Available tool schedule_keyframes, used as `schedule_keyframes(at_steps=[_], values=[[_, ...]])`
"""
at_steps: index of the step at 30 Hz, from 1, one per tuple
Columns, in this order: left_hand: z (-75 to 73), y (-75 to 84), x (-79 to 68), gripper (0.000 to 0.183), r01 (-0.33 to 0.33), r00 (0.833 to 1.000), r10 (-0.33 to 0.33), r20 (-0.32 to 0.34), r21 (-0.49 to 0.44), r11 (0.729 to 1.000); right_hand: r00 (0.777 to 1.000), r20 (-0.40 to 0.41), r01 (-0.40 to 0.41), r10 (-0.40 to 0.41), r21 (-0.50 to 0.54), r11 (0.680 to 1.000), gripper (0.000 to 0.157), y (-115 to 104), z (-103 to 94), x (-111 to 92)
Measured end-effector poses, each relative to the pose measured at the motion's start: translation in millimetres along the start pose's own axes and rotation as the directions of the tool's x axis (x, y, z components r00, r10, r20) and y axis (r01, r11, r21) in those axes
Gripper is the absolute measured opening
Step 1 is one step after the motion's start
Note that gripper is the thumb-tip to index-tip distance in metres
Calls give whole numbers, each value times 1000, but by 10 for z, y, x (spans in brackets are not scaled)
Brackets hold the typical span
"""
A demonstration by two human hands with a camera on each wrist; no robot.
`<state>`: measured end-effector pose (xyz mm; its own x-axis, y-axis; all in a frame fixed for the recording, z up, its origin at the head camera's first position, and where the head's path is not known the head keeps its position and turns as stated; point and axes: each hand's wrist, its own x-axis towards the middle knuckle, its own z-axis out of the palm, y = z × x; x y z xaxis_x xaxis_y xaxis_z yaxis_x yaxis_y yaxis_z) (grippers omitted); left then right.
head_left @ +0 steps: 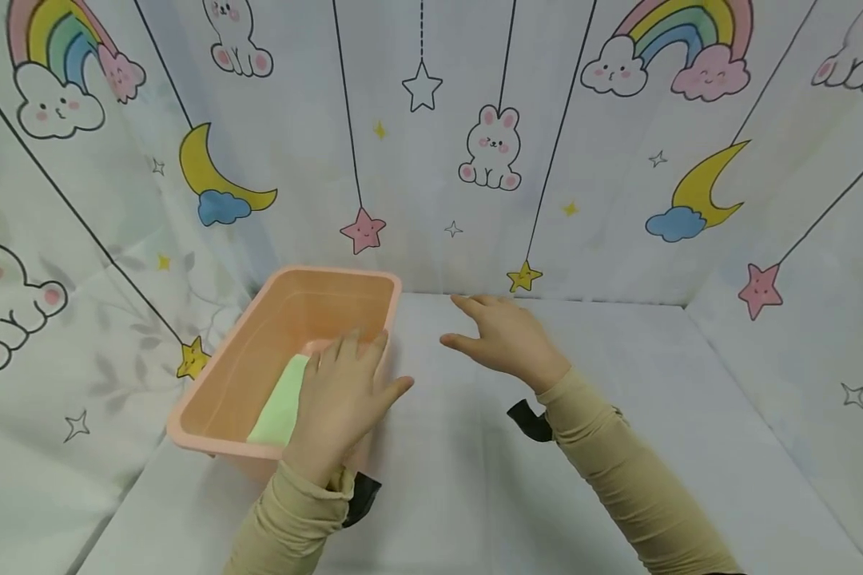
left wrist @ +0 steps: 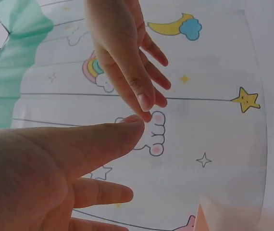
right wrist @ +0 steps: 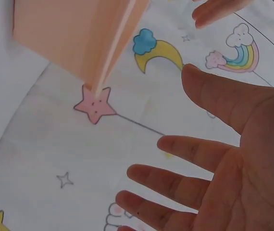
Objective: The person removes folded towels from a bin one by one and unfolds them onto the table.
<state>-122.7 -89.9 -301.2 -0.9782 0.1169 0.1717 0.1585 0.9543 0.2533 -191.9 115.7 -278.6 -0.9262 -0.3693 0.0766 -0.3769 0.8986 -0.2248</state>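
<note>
A peach plastic tub (head_left: 223, 399) stands on the left of the white table, with a light green flat piece (head_left: 282, 403) lying inside it. My left hand (head_left: 345, 395) hovers over the tub's right side, fingers spread and straight, hiding part of the green piece. To the right of the tub, my right hand (head_left: 511, 335) is held above the table with its fingers extended. Nothing is in either palm. In the right wrist view the right hand (right wrist: 223, 159) shows spread fingers, with the tub's wall (right wrist: 65, 38) beyond.
White cloth walls (head_left: 431, 176) printed with rabbits, moons, stars and rainbows enclose the white tabletop (head_left: 475, 495) at the back and both sides. The tub's far left rim comes close to the left wall. Black straps (head_left: 530, 422) hang at the wrists.
</note>
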Motion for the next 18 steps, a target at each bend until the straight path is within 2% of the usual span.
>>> schedule_keyframes(at_steps=[11,18], values=[[-7,-397,-395,68,92,993,-96,-69,-49,995,998,24,54,-56,63,997,63,-446,36,245],[139,-518,-605,74,193,977,-199,-74,-81,978,992,67,105,-109,69,992,65,-754,126,476]])
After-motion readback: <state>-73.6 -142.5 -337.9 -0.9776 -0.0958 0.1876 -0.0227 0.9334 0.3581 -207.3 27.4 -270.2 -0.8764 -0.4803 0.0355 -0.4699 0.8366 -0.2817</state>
